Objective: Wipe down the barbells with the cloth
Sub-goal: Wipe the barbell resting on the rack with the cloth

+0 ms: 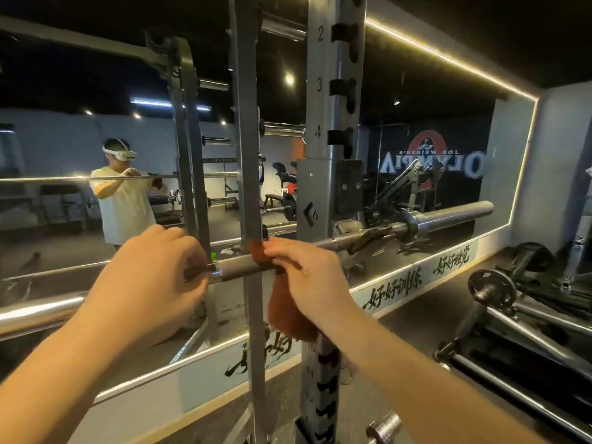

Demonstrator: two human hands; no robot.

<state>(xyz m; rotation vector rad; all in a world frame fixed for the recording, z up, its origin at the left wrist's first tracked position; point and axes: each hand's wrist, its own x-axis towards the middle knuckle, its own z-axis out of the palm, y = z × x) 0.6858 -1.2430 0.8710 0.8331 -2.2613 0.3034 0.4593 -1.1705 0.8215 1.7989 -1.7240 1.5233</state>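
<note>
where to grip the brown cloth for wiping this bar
Grip the cloth where it drapes over the barbell, coming from above like the right hand: the barbell lies level, so fingers curl over it and the tail hangs below.

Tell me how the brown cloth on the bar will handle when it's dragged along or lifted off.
Probably floppy: the cloth sags in a loose pouch below the barbell where the right hand holds it. Likely light, since that one hand's grip carries it. It would likely slide off if released, as it only drapes over the round bar.
</note>
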